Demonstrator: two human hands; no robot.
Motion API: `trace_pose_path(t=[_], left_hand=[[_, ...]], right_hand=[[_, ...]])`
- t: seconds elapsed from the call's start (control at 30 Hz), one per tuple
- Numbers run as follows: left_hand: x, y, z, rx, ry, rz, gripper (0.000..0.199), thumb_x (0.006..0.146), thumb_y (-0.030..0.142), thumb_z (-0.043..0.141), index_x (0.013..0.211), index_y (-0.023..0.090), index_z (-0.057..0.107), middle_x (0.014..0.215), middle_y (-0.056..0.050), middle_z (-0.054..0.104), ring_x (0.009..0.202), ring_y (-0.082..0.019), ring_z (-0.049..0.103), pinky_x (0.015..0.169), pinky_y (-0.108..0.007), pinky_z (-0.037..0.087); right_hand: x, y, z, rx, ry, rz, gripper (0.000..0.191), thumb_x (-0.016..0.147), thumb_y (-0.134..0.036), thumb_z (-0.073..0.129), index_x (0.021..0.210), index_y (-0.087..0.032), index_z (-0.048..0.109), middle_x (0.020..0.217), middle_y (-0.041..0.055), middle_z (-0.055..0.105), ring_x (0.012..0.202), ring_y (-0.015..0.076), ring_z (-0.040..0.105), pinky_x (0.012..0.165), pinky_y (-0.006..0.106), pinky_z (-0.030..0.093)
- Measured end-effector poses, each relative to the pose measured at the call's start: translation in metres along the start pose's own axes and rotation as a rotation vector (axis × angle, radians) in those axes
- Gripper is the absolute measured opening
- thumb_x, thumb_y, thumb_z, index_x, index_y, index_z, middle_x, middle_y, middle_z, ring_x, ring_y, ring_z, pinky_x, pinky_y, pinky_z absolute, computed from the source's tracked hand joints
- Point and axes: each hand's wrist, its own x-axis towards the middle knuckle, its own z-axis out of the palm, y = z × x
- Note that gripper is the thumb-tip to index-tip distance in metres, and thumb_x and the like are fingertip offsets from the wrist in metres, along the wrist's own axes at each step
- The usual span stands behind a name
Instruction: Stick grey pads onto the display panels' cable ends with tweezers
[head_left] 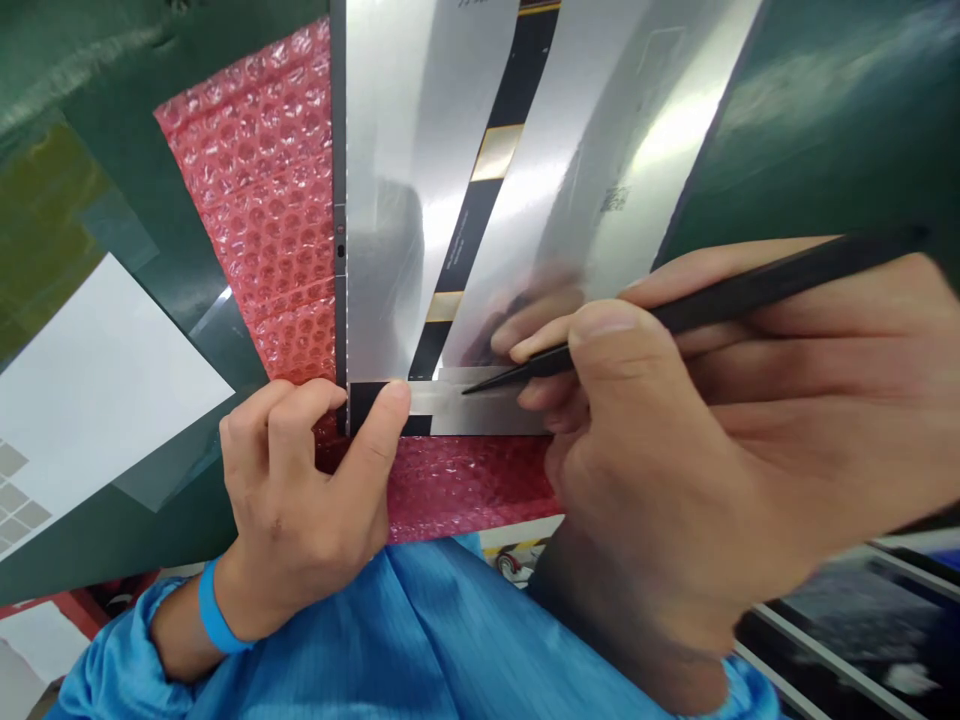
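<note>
A silver-backed display panel (379, 120) with a black flat cable (480, 215) along its middle lies in front of me. My left hand (307, 490) pinches its lower left corner, the thumb on the black strip and the fingers curled at the left edge. Between the fingers of my right hand (675, 440) is a pair of black tweezers (720, 300). Their fine tip meets a strip of clear tape (450, 397) near the panel's bottom edge. Whether the tip presses on the tape or only hovers, I cannot tell.
Pink bubble wrap (262, 200) lies under the panel, showing at left and below. A white sheet (105, 380) with grey squares rests on the green table (840, 130) at left, near a yellowish film (45, 220). Metal rails (825, 650) show at lower right.
</note>
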Motion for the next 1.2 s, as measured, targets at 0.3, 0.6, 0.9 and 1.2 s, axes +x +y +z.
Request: trace_pose_path(t=[0.3, 0.6, 0.9, 1.2], left_hand=[[0.006, 0.015, 0.0, 0.097, -0.15, 0.156, 0.053, 0.111, 0.049, 0.044, 0.145, 0.014, 0.064, 0.136, -0.019, 0.054, 0.121, -0.033, 0.049, 0.099, -0.048, 0.04], [-0.01, 0.005, -0.015, 0.226, -0.135, 0.024, 0.048, 0.11, 0.055, 0.043, 0.146, 0.033, 0.064, 0.145, -0.016, 0.052, 0.126, -0.036, 0.04, 0.1, -0.053, 0.029], [0.005, -0.012, -0.011, 0.205, -0.159, 0.33, 0.058, 0.109, 0.062, 0.036, 0.149, 0.028, 0.061, 0.147, -0.015, 0.056, 0.13, -0.033, 0.042, 0.106, -0.049, 0.031], [0.007, -0.028, -0.048, 0.216, -0.219, 0.39, 0.039, 0.105, 0.052, 0.057, 0.133, 0.029, 0.07, 0.138, -0.013, 0.063, 0.134, -0.034, 0.046, 0.112, -0.053, 0.028]], right_hand=[[0.003, 0.011, 0.005, 0.283, 0.103, 0.027, 0.007, 0.084, -0.013, 0.067, 0.082, -0.02, 0.066, 0.068, -0.0018, 0.067, 0.052, 0.016, 0.062, 0.037, 0.025, 0.045], [0.003, 0.012, 0.01, 0.312, 0.177, -0.049, 0.005, 0.084, -0.013, 0.066, 0.082, -0.017, 0.064, 0.067, 0.0002, 0.067, 0.054, 0.0187, 0.068, 0.04, 0.024, 0.048], [-0.001, 0.015, 0.004, 0.378, 0.097, -0.023, 0.007, 0.092, -0.018, 0.068, 0.086, -0.021, 0.064, 0.071, -0.0006, 0.067, 0.058, 0.018, 0.068, 0.042, 0.023, 0.05], [0.001, 0.016, -0.005, 0.377, 0.025, 0.055, 0.014, 0.086, -0.032, 0.07, 0.086, -0.021, 0.06, 0.07, 0.0005, 0.07, 0.051, 0.0172, 0.063, 0.042, 0.025, 0.05]])
